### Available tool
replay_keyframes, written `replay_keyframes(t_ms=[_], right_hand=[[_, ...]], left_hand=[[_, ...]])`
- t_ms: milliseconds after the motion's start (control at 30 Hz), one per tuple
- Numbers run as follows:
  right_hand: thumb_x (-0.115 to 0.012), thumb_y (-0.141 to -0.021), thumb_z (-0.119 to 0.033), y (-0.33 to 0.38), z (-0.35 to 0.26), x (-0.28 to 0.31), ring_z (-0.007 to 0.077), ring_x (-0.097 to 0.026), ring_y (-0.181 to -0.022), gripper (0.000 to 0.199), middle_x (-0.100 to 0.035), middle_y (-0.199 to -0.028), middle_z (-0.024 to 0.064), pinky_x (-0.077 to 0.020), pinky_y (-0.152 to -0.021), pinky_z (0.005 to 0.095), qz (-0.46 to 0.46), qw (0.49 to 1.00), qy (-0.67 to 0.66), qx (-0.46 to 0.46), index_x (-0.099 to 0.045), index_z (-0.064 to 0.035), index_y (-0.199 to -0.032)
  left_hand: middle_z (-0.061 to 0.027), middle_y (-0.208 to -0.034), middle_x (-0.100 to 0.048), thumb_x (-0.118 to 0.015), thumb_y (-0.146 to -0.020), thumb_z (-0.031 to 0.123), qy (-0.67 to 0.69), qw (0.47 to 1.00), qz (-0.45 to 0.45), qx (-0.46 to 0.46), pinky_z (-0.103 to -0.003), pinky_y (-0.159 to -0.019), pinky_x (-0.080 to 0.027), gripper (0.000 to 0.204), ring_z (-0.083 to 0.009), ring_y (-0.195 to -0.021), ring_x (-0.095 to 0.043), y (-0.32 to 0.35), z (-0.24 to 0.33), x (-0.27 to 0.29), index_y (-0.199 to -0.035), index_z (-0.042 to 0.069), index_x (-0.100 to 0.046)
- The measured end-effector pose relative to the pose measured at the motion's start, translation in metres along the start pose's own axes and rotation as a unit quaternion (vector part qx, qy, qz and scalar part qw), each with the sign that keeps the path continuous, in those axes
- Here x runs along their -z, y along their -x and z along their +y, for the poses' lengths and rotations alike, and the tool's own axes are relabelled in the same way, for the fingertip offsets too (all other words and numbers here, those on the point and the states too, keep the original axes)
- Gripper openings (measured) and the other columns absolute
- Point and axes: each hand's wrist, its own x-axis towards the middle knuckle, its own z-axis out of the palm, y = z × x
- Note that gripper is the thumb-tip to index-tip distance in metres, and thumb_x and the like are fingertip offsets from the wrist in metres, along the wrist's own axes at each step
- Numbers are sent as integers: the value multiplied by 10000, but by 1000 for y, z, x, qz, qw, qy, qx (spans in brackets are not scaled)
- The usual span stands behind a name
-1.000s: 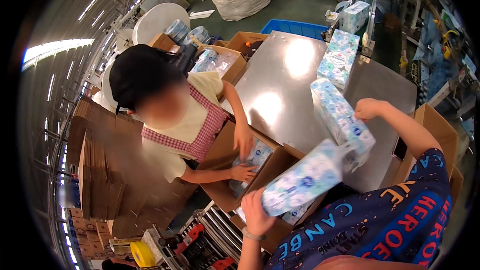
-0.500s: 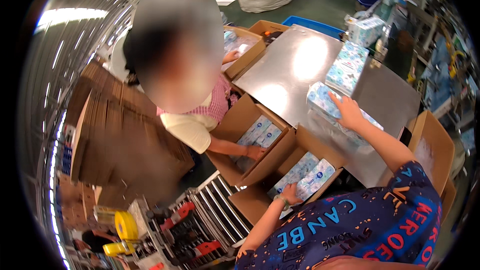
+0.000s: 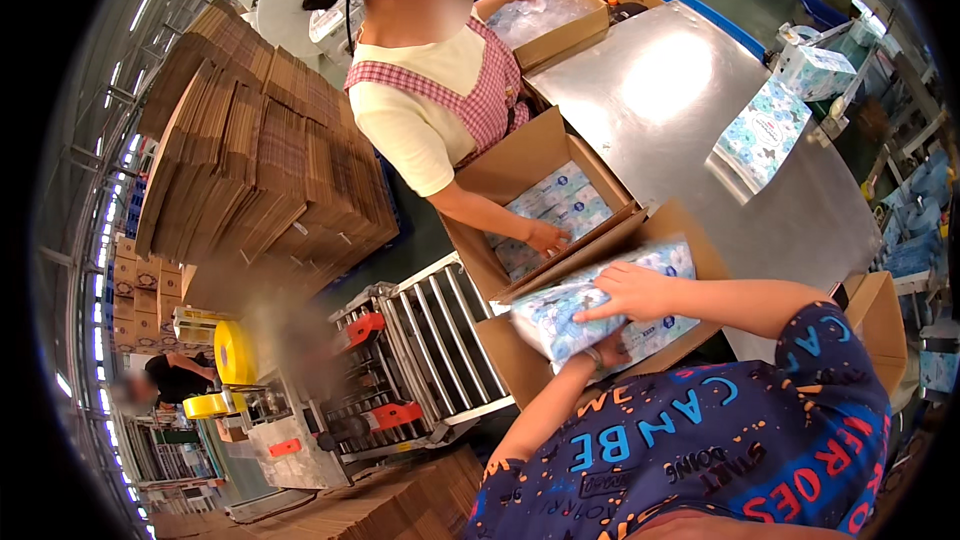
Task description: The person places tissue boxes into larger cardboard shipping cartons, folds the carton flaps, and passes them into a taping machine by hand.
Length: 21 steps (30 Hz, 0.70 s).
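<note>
Your right hand (image 3: 632, 292) lies flat, fingers spread, on top of a blue-and-white patterned soft pack (image 3: 590, 312), pressing on it rather than closing around it. Your left hand (image 3: 603, 352) is just below it, tucked against the pack's near edge at the wrist; most of it is hidden, so you cannot tell how far its fingers are closed. The pack lies on its side in the open cardboard box (image 3: 520, 365) directly under both your hands, its near end sticking up over the box's front wall. Just beyond your right hand, past the raised flap, stands a second open box (image 3: 500, 172) with the same kind of packs laid in it, and a co-worker's hand (image 3: 547, 237) rests on those packs. Farther out from your grip, across the steel table (image 3: 660, 90), another patterned pack (image 3: 760, 135) stands alone. To the left of your left hand runs a roller conveyor (image 3: 440, 340), with stacks of flat cardboard (image 3: 260, 150) beyond it.
</note>
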Motion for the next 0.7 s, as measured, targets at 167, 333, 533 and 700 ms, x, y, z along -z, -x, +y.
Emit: replay_keyframes(t_ms=[167, 333, 533, 700], right_hand=[[-466, -883, -33, 17, 70, -157, 270, -572, -1056, 782, -567, -1107, 89, -439, -992, 396, -69, 995, 63, -13, -349, -486, -1508], [-536, -875, -127, 13, 73, -167, 258, -570, -1138, 553, -579, -1221, 99, -383, -1078, 428, -31, 976, 181, -119, -535, -228, -1419], [-642, -773, -112, 94, 65, -5, 334, -556, -1154, 305, -624, -1188, 150, -413, -1009, 490, 68, 969, -24, -236, -697, -87, -1072], [-640, -787, 8, 289, 40, 73, 363, -551, -1185, 375, -622, -1197, 171, -430, -1023, 468, 297, 735, 181, -582, -655, -39, -1159]], left_hand=[[-290, -1413, -493, -788, -732, 420, 52, 992, -68, 97, -457, -1095, -405, 1040, -435, -1307, -483, -17, 25, 2, -1568, 145, -235], [-253, -1444, -499, -653, -864, 514, 148, 981, -84, 95, -456, -1087, -408, 795, -419, -1318, -491, -9, 8, 23, -1472, 48, -439], [-186, -1612, -289, -595, -880, 587, -84, 967, 8, 242, -467, -1137, -365, 886, -380, -1450, -338, -36, 0, 67, -1544, 67, -325], [-190, -1651, -166, -612, -794, 705, -56, 961, -71, 262, -463, -1215, -231, 1095, -455, -1489, -201, -83, -71, 19, -1586, 71, -200]])
